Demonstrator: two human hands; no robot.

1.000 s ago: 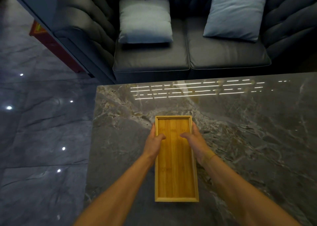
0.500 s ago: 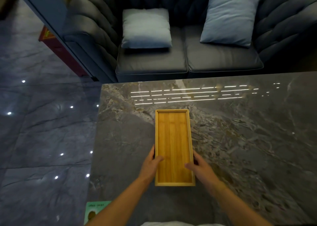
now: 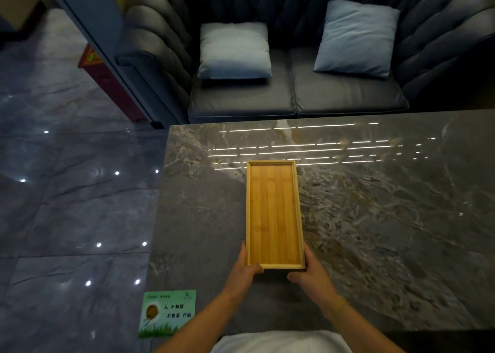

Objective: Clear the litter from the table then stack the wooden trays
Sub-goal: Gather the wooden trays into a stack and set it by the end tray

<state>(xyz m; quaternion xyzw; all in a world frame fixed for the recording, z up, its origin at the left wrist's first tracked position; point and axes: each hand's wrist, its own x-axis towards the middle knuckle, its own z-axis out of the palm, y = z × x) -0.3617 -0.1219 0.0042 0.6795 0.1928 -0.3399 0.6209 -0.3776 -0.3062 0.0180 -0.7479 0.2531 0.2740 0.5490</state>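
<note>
A long wooden tray lies lengthwise on the grey marble table, its near end close to me. It looks like a stack, with a darker edge showing under its near rim. My left hand grips the near left corner, thumb over the rim. At the near right corner, my right hand holds the side with fingers curled under the end. No litter shows on the table.
A dark sofa with two pale blue cushions stands just beyond the table's far edge. A green card sits at the table's near left corner. Glossy tiled floor lies to the left.
My hands have slid back along the tray's sides from its far half to its near corners. The view has pulled back, and the green card has come into sight.
</note>
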